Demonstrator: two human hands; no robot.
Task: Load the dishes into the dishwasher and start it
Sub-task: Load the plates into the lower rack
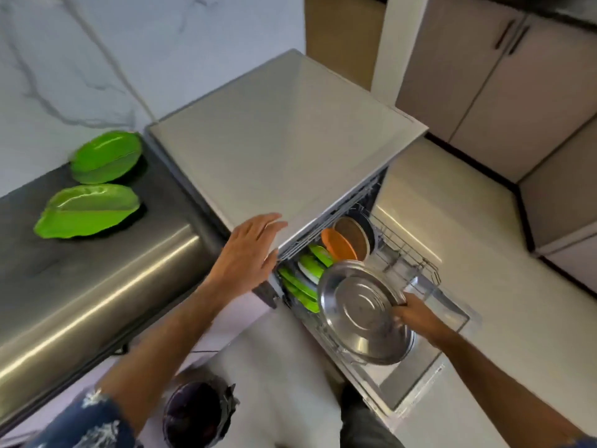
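Head view, steel plate (pixel 365 313) in right hand (pixel 416 315)

The right hand (pixel 416 313) grips a steel plate (pixel 365 310) over the pulled-out dishwasher rack (pixel 407 257), green plates (pixel 307 279) at its nine o'clock. The left hand (pixel 248 253), fingers straight, rests on the dishwasher (pixel 284 140) top's edge. Two green leaf-shaped dishes (pixel 97 182) lie at ten o'clock.

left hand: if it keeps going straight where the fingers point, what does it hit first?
Probably nothing solid. The left hand, open with fingers straight, already lies at the front corner of the dishwasher top; its fingers point along that bare surface. Going on, it would likely just slide over it, though its height above is unclear.
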